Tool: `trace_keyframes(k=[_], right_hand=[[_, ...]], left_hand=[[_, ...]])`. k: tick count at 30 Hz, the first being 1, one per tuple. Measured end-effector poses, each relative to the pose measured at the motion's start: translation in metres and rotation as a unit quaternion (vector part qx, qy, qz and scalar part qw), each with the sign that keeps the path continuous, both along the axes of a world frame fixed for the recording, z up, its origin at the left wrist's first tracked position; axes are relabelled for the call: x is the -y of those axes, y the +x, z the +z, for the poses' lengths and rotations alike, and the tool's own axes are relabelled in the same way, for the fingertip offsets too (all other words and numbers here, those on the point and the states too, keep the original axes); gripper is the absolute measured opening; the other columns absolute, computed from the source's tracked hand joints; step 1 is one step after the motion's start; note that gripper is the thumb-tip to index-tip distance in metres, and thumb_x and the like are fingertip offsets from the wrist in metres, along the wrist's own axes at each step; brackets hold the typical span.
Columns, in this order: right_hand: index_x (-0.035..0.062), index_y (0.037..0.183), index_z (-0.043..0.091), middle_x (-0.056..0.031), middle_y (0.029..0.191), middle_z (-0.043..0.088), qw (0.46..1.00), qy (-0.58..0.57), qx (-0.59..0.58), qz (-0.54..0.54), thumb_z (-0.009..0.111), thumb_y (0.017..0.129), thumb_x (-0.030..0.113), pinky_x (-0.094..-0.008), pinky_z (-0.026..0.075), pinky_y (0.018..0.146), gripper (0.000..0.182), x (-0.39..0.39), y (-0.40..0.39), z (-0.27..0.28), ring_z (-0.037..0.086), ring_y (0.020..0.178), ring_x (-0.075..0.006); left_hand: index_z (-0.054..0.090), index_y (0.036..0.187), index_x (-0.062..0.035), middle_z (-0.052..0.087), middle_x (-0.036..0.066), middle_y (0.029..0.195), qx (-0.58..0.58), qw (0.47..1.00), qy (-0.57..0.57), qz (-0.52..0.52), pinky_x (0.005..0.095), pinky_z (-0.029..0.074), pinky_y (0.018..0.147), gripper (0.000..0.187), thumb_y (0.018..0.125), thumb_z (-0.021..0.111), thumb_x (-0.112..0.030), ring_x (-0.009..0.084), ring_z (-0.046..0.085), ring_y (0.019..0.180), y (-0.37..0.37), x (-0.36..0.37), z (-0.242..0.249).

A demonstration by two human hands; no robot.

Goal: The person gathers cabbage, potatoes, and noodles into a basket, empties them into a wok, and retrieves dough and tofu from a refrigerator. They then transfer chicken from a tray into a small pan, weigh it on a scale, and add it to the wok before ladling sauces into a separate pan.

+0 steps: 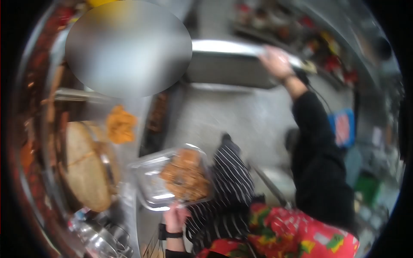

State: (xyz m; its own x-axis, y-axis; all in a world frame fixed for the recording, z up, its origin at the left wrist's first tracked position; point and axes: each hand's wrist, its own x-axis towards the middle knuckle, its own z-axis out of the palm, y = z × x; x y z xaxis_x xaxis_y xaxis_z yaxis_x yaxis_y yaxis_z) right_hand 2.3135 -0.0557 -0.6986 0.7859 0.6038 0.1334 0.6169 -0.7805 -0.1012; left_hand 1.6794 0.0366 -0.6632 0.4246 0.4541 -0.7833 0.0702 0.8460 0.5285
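My left hand [175, 217], with a dark band at the wrist, grips the near rim of a shallow metal tray [151, 178]. Brown-orange food pieces [185, 175], perhaps marinated meat, lie heaped in its right part. My right arm is stretched far forward. Its hand [276, 62] is closed over the top edge of a long stainless steel panel [232, 69], which looks like a door or drawer front. Motion blur hides the exact finger positions there.
To the left, a steel counter [133, 112] carries a folded orange cloth [121, 124] and a round wooden board [88, 167]. Metal bowls [99, 236] stand at lower left. A blue container [343, 127] is on the right. Grey floor [215, 114] lies ahead. A blurred oval covers the upper left.
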Motion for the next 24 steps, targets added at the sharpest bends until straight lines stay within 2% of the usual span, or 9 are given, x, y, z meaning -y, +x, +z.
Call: trace_keyframes(k=[3,8,14,16,18,19,20,22,24], right_hand=[[0.0056,0.125,0.054,-0.0197,0.123,0.062,0.990,-0.128,-0.055,-0.019,0.047,0.095,0.044,-0.0468,0.044,0.097,0.049,0.001,-0.085,0.015,0.056,0.117,-0.0360],[0.0038,0.130,0.048,-0.0235,0.125,0.059,0.977,-0.135,-0.157,0.045,0.052,0.095,0.035,-0.0469,0.046,0.095,0.048,0.029,-0.051,0.026,0.058,0.114,-0.0399],[0.0068,0.104,0.064,-0.0214,0.083,0.068,0.992,-0.048,-0.105,-0.043,0.058,0.092,0.032,-0.0473,0.053,0.076,0.029,0.141,-0.178,0.006,0.067,0.083,-0.0369],[0.0068,0.107,0.064,-0.0198,0.087,0.069,0.983,-0.054,-0.097,-0.148,0.058,0.090,0.030,-0.0485,0.052,0.076,0.030,0.127,-0.225,-0.007,0.067,0.085,-0.0365],[0.0056,0.106,0.064,-0.0196,0.109,0.065,0.948,0.130,-0.166,-0.237,0.052,0.090,0.028,-0.0495,0.046,0.087,0.030,0.110,-0.276,-0.043,0.060,0.101,-0.0367],[0.0055,0.108,0.064,-0.0210,0.110,0.062,0.970,0.142,0.041,-0.192,0.050,0.090,0.025,-0.0511,0.042,0.090,0.030,0.106,-0.302,-0.053,0.057,0.104,-0.0364],[0.0063,0.112,0.063,-0.0195,0.107,0.063,0.945,0.097,-0.134,-0.283,0.049,0.088,0.021,-0.0537,0.041,0.090,0.031,0.094,-0.316,-0.031,0.057,0.103,-0.0375],[0.0020,0.115,0.060,-0.0187,0.100,0.063,0.949,0.046,-0.123,-0.287,0.055,0.083,0.023,-0.0460,0.044,0.085,0.039,0.074,-0.344,-0.049,0.058,0.096,-0.0327],[-0.0011,0.127,0.051,-0.0171,0.109,0.061,0.943,0.035,-0.166,-0.288,0.061,0.081,0.030,-0.0409,0.043,0.089,0.056,0.053,-0.375,-0.018,0.055,0.105,-0.0292]], left_hand=[[0.059,0.084,-0.0049,0.058,0.006,0.063,-0.062,0.992,0.032,0.108,0.0305,0.048,0.042,0.018,0.088,0.062,-0.023,0.0192,0.057,0.047,-0.066,-0.010,0.037],[0.053,0.075,-0.0097,0.046,0.003,0.051,-0.116,0.979,0.091,0.142,0.0255,0.039,0.035,0.021,0.090,0.055,-0.025,0.0133,0.043,0.039,-0.011,0.006,0.137],[0.055,0.079,-0.0103,0.054,0.001,0.064,-0.053,0.992,0.057,0.098,0.0214,0.034,0.038,0.014,0.087,0.061,-0.019,0.0089,0.043,0.043,-0.072,0.037,0.116],[0.054,0.082,-0.0102,0.057,0.001,0.071,-0.046,0.989,0.057,0.125,0.0216,0.033,0.038,0.012,0.086,0.063,-0.017,0.0085,0.042,0.044,-0.091,0.027,0.115],[0.054,0.086,-0.0101,0.056,0.000,0.073,-0.043,0.986,0.079,0.139,0.0210,0.033,0.038,0.012,0.087,0.063,-0.017,0.0068,0.041,0.044,-0.108,0.024,0.115],[0.053,0.088,-0.0102,0.054,-0.001,0.071,-0.052,0.987,0.068,0.136,0.0207,0.033,0.038,0.012,0.089,0.062,-0.018,0.0062,0.040,0.044,-0.111,0.023,0.112],[0.053,0.090,-0.0103,0.052,-0.002,0.070,-0.065,0.987,0.058,0.135,0.0204,0.033,0.037,0.012,0.090,0.060,-0.019,0.0055,0.040,0.043,-0.111,0.021,0.112],[0.059,0.084,-0.0105,0.054,0.003,0.067,-0.063,0.996,0.049,0.031,0.0317,0.040,0.053,0.014,0.087,0.062,-0.023,0.0180,0.051,0.059,-0.102,0.025,0.137],[0.056,0.083,-0.0138,0.050,0.000,0.067,-0.011,1.000,0.006,-0.020,0.0267,0.038,0.057,0.013,0.090,0.062,-0.022,0.0123,0.046,0.062,-0.107,0.024,0.140]])
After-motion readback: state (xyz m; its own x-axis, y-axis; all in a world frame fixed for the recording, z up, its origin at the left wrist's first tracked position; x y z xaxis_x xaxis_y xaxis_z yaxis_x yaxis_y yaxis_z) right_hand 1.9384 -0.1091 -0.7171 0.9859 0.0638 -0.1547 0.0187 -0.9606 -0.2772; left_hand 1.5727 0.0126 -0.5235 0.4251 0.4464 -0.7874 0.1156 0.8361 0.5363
